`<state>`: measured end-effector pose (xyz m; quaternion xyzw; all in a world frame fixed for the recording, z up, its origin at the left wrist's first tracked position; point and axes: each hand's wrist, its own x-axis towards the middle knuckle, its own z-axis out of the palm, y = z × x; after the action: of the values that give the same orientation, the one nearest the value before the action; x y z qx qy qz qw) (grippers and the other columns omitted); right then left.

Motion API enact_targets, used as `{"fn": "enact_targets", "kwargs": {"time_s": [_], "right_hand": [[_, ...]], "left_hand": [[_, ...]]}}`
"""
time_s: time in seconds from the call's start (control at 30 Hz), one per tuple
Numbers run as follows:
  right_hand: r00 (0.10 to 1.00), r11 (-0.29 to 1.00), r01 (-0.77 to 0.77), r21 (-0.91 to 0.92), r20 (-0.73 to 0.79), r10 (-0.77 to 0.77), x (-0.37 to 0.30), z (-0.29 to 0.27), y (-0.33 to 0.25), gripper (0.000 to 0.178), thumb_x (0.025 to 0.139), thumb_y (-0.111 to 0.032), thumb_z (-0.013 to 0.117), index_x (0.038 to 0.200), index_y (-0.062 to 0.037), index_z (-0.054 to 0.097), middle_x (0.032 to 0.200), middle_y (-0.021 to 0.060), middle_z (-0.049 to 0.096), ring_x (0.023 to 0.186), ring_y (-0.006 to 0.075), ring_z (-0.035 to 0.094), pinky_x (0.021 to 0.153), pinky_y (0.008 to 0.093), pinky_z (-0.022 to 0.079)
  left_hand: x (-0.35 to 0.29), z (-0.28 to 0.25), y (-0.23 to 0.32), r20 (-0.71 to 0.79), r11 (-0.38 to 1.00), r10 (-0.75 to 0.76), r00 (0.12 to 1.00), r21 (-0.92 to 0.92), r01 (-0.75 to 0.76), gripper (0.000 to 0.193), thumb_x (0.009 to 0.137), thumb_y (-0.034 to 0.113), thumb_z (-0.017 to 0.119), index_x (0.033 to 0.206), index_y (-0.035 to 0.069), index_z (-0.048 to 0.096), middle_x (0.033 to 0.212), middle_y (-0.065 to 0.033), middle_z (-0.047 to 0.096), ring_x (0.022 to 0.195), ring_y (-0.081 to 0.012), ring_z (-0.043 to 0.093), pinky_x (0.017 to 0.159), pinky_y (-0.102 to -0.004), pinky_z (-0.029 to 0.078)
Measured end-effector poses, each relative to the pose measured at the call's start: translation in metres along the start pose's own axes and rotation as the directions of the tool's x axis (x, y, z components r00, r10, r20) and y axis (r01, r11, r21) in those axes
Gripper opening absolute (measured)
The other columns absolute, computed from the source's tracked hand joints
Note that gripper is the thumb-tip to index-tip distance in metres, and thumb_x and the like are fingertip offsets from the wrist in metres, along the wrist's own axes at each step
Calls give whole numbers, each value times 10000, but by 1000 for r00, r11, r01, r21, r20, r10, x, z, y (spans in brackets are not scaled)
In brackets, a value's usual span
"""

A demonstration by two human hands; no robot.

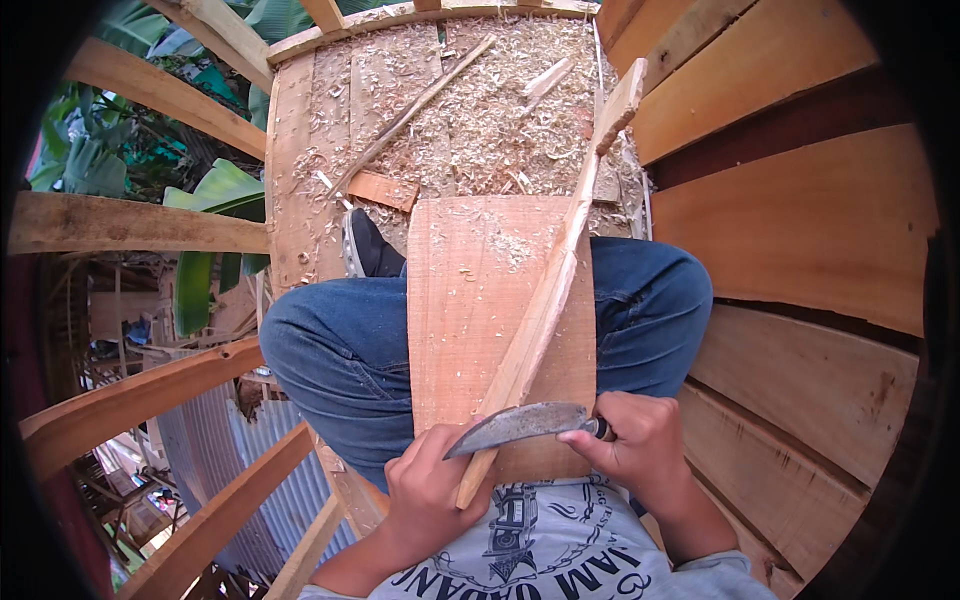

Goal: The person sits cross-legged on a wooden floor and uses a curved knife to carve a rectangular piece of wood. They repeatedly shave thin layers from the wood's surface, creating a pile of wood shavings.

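**Knife on the stick**

We lay the stick (pixel 545 300) slanting over a board (pixel 470 300) on our lap. Our left hand (pixel 430 495) closes its grip on the stick's near end; our right hand (pixel 640 445) closes its grip on the curved knife (pixel 520 425), blade across the stick. Shavings (pixel 480 110) cover the far floor (pixel 290 170).

The plank floor (pixel 290 180) was covered with wood shavings (pixel 480 110); 1 thin stick (pixel 410 115) and 1 small offcut (pixel 383 190) were left lying there.

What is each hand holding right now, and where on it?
Right hand grips the curved grey knife by its handle; left hand holds the long pale wooden stick near its lower end.
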<state>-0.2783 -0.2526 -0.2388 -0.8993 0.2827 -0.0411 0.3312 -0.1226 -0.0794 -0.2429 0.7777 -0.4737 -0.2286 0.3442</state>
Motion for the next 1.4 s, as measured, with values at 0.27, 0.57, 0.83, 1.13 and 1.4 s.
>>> {"fn": "enact_targets", "kwargs": {"time_s": [0.27, 0.57, 0.83, 1.13, 1.4], "right_hand": [[998, 999, -40, -26, -52, 38, 4, 4, 11, 529, 740, -465, 793, 567, -72, 484, 503, 86, 480, 423, 262, 527, 409, 366, 398], [996, 998, -40, -42, -82, 37, 7, 5, 10, 534, 742, -473, 789, 561, -72, 487, 511, 85, 499, 422, 262, 526, 408, 363, 405], [991, 997, -19, -69, -132, 10, 7, 12, 15, 552, 716, -499, 795, 564, -75, 477, 501, 73, 461, 418, 252, 497, 402, 360, 377], [928, 856, -329, 398, 302, 216, 1, -21, 11, 323, 816, -306, 781, 790, -32, 614, 613, 38, 543, 490, 177, 503, 493, 336, 423], [804, 279, -585, 762, 590, 77, -20, -25, 14, 307, 911, -39, 664, 1192, 44, 574, 990, 63, 662, 968, 120, 603, 871, 263, 474]], "left_hand": [[-1, 3, -1, -18, 1000, -3, 1000, 7, 3, 441, 635, 24, 756, 1066, -4, 663, 873, -111, 617, 706, -257, 648, 572, -328, 515], [2, 4, -1, -47, 1000, 0, 999, -9, 0, 383, 673, 28, 748, 1041, 5, 648, 826, -119, 611, 678, -274, 641, 557, -333, 505], [4, 4, 2, -90, 1000, 19, 996, 1, -19, 320, 692, 21, 744, 994, -7, 642, 809, -118, 612, 651, -271, 634, 536, -340, 499], [2, 0, 6, -11, 998, -60, 998, -12, 59, 294, 731, -5, 720, 1007, -11, 619, 862, -166, 661, 727, -336, 669, 632, -379, 529], [5, 3, -3, -50, 999, 32, 998, -18, -33, 381, 662, 16, 736, 1030, -11, 638, 823, -121, 628, 668, -272, 646, 553, -336, 514]]}}
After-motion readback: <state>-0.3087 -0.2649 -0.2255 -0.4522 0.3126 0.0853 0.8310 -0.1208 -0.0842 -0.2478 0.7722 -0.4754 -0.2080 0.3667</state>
